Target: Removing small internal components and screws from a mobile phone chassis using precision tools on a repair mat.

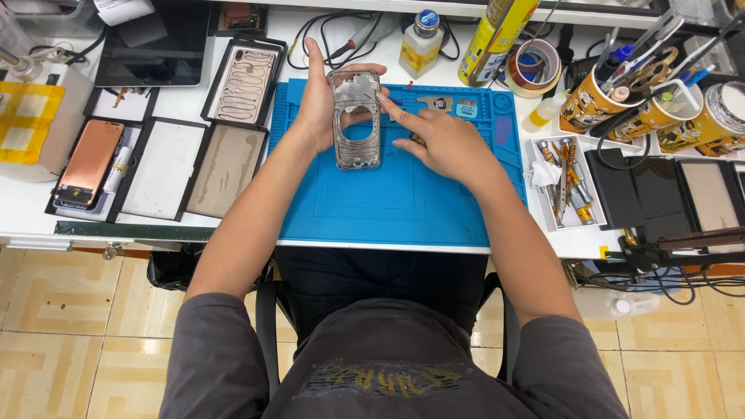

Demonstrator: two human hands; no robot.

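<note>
— While the left hand (320,109) wraps around the phone frame (358,120), which way does that frame lie?

— Its long axis runs away from the person, top end far, lower end just over the blue mat (403,194). The left fingers close on its left edge, thumb across the top, so it is firmly held and lifted, tilted toward the camera.

— And the right hand (446,143)?

— It sits just right of the frame, index finger stretched to touch the right edge near the top. The other fingers curl loosely; I cannot tell whether they pinch anything.

— Which hand is nearer?

— Both touch it; the left carries it, above the mat's far half.
</note>
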